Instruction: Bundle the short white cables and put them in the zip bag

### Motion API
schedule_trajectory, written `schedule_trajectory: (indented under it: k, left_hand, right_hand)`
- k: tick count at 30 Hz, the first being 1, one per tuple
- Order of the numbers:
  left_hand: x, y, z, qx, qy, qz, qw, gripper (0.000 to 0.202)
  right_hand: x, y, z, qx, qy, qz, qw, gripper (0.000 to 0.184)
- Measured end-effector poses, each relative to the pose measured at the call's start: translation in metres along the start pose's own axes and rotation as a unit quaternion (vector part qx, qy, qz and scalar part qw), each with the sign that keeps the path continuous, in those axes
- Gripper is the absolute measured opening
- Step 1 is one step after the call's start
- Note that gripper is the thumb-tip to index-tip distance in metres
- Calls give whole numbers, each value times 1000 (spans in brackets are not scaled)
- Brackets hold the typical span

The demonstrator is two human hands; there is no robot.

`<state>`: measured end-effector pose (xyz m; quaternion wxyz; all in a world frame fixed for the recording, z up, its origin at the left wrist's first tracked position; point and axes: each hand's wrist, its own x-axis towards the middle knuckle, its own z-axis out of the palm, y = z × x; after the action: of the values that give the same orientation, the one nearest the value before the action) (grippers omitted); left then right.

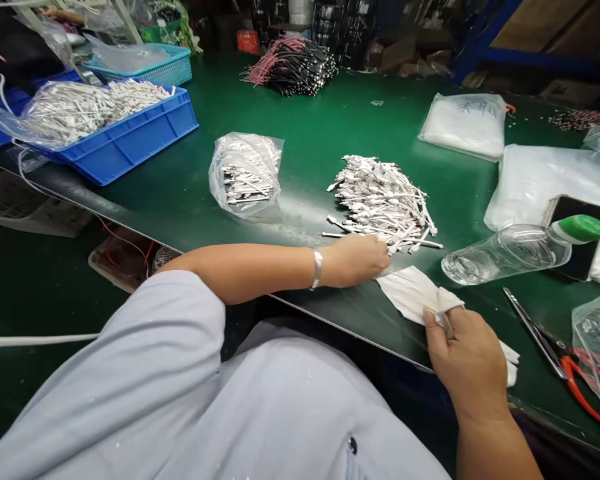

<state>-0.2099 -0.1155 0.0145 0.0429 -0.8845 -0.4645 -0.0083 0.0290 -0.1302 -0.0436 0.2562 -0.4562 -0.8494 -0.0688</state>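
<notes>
My left hand (356, 259) reaches across my body to the near edge of a loose heap of short white cable pieces (383, 200) on the green table. Its fingers are curled together at the heap's lowest pieces; what they pinch is hidden. My right hand (467, 360) rests at the table's front edge with a white cloth (410, 293) wrapped round the forefinger, thumb pressed against it. A thin metal pin-like piece sits between thumb and wrapped finger. A bracelet is on my left wrist.
A clear bag of white cable pieces (245, 175) lies left of the heap. A blue crate (130, 137) holds more. A plastic bottle (520, 250) lies on its side at right, by a phone (577, 230), red-handled scissors (563, 360) and plastic bags (465, 123).
</notes>
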Motion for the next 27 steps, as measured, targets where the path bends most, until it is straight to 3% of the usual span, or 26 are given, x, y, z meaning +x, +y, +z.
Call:
schedule_trajectory:
  k: [3,5,9,12,16,19,21,27]
  left_hand:
    - [-44,-26,-7,22,-2,-63,998,26]
    - [-79,-44,-13,49,13,-150,987,24]
    - [-143,-83,-25,111,11,-355,928,29]
    - [-173,-112,-28,113,-11,-450,886,46]
    - [-175,-138,-27,75,-63,-498,862,38]
    - [-159,-146,-28,70,-90,-518,848,23]
    - [-146,-149,-26,72,-95,-525,843,25]
    - [-125,-156,-1,72,-109,-481,867,35]
  right_hand:
    - [-1,2,2,2,-2,13,1000,30]
    - [-1,3,3,4,-10,20,1000,32]
    - [-1,3,3,0,-9,10,1000,30]
    - [-1,3,4,-8,-5,5,1000,30]
    - [-1,3,4,-15,-4,8,1000,31]
    - [-1,3,4,-9,-2,19,1000,33]
    - [-1,3,4,-4,-4,20,1000,34]
    - [-1,2,3,0,-10,18,1000,35]
